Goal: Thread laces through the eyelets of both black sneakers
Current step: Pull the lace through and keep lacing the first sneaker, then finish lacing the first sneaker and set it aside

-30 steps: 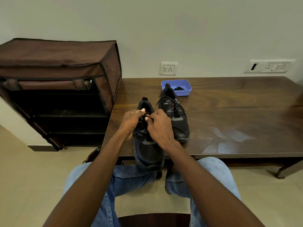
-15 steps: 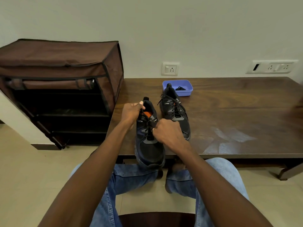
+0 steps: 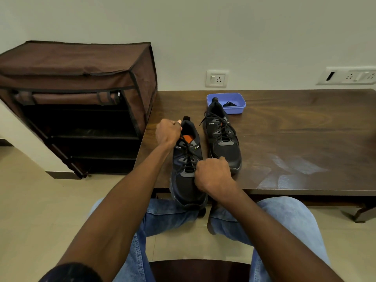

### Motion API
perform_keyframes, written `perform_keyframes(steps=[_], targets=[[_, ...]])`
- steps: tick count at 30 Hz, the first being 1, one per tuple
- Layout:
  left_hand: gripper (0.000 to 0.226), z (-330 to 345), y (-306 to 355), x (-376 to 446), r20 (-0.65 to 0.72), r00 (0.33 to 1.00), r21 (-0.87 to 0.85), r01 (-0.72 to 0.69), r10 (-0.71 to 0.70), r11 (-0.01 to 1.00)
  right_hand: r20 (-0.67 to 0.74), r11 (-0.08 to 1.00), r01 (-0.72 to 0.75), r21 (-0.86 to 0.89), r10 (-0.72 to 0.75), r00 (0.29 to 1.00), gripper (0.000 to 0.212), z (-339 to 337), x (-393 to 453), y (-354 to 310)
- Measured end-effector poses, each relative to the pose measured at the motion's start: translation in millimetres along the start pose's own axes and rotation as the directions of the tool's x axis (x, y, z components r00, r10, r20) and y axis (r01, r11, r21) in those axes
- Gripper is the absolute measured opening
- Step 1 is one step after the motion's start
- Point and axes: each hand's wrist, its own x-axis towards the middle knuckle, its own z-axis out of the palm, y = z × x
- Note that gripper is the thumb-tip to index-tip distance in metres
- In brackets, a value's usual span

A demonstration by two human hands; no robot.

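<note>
Two black sneakers stand on the dark wooden table (image 3: 295, 139). The near sneaker (image 3: 188, 186) overhangs the table's front edge, its toe toward me, with a black lace (image 3: 188, 153) crossing its eyelets. My left hand (image 3: 167, 133) grips one lace end at the left of the shoe's collar. My right hand (image 3: 213, 174) grips the other lace end beside the shoe's right side, near the lower eyelets. The second sneaker (image 3: 222, 139) sits just right of it, laced, untouched.
A blue plastic tub (image 3: 234, 98) holding something black sits behind the second sneaker. A brown fabric shoe rack (image 3: 77, 82) stands left of the table. Wall sockets (image 3: 216, 78) are above the table. My knees in jeans are under the front edge.
My hands, together over the near sneaker's tongue a second ago, have drawn apart: the left toward the collar, the right back toward me, pulling the lace taut.
</note>
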Motion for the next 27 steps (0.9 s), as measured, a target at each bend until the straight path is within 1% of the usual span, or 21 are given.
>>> perform_keyframes(steps=[3, 7, 9, 12, 14, 15, 16, 17, 18, 20, 22, 25, 27], targets=[[0.032, 2.6, -0.2, -0.7, -0.028, 0.999, 0.021, 0.015, -0.015, 1.000, 0.017, 0.999, 0.008, -0.033, -0.007, 1.000, 0.029, 0.6, 0.2, 2.3], [0.031, 5.3, -1.6, -1.2, -0.052, 0.995, -0.026, 0.081, -0.082, 0.996, 0.050, 0.999, 0.000, -0.038, 0.002, 0.999, 0.029, 2.7, -0.3, 2.1], [0.031, 2.7, 0.2, -4.7, -0.025, 0.996, -0.037, 0.083, -0.084, 0.996, 0.062, 0.999, -0.024, 0.024, 0.022, 0.998, 0.028, 5.2, -1.1, 2.5], [0.035, -3.1, -2.8, -10.3, 0.076, 0.997, -0.099, 0.031, -0.024, 0.995, 0.061, 0.990, -0.071, 0.120, 0.064, 0.996, 0.026, 5.7, -6.0, 7.0], [0.034, -10.0, -4.3, -22.5, 0.099, 0.995, -0.160, 0.014, 0.002, 0.987, 0.087, 0.983, -0.097, 0.158, 0.084, 0.993, 0.024, 1.8, -10.0, 12.8], [0.034, -11.5, -6.5, -28.8, 0.090, 0.996, -0.168, 0.000, 0.015, 0.986, 0.116, 0.976, -0.114, 0.183, 0.094, 0.989, 0.020, -0.4, -10.1, 16.8], [0.042, -13.2, -9.5, -36.5, 0.071, 0.997, -0.139, -0.012, 0.022, 0.990, 0.143, 0.967, -0.136, 0.217, 0.106, 0.984, 0.014, -2.0, -10.0, 20.4], [0.054, -14.3, -11.8, -46.0, 0.060, 0.998, -0.086, -0.008, 0.013, 0.996, 0.149, 0.954, -0.159, 0.256, 0.123, 0.981, 0.009, -3.0, -7.9, 24.8], [0.065, -16.2, -12.9, -59.2, 0.069, 0.997, -0.033, 0.023, -0.020, 0.999, 0.122, 0.938, -0.178, 0.297, 0.147, 0.981, 0.009, -3.0, -6.4, 28.5], [0.082, -15.2, -15.1, -83.5, 0.140, 0.985, 0.063, 0.093, -0.101, 0.994, 0.006, 0.902, -0.214, 0.375, 0.229, 0.973, 0.017, -2.1, -1.1, 35.7], [0.100, -12.1, -15.0, -106.7, 0.219, 0.959, 0.154, 0.149, -0.180, 0.977, -0.090, 0.871, -0.245, 0.426, 0.310, 0.946, 0.025, -0.5, 2.3, 40.8], [0.131, 0.6, -18.7, -122.8, 0.286, 0.922, 0.278, 0.182, -0.262, 0.943, -0.123, 0.830, -0.269, 0.488, 0.371, 0.920, 0.032, 1.5, 7.2, 44.0], [0.137, 8.4, -20.4, -125.5, 0.293, 0.915, 0.291, 0.193, -0.279, 0.937, -0.130, 0.816, -0.271, 0.511, 0.385, 0.914, 0.033, 4.1, 9.5, 44.9]])
